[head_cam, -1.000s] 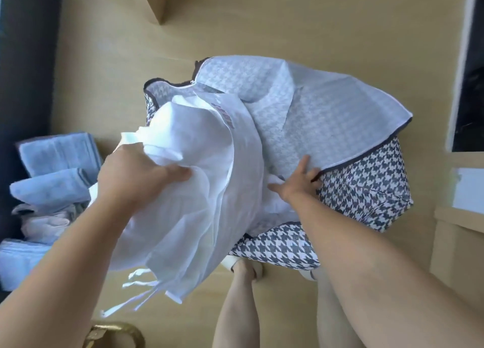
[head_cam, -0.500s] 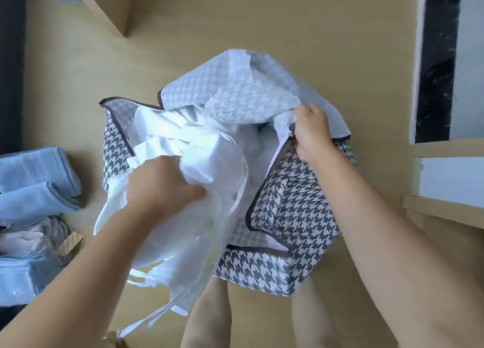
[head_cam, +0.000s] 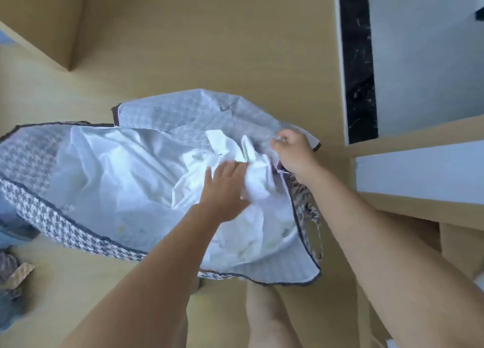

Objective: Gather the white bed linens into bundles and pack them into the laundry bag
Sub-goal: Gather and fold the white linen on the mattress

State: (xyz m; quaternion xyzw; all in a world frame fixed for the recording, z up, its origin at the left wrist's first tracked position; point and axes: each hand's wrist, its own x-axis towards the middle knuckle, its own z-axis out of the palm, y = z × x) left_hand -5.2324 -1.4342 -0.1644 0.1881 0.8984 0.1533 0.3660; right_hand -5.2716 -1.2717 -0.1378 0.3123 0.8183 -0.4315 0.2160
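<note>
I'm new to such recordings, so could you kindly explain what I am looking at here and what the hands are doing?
There is no machine: a person wears a camera on the head, looking down at their own bare arms. On the tan floor stands a houndstooth laundry bag, opened wide. The white bed linens lie inside it. The left hand presses flat on them with straight fingers. The right hand grips the bag's edge. The person's legs show below.
</note>
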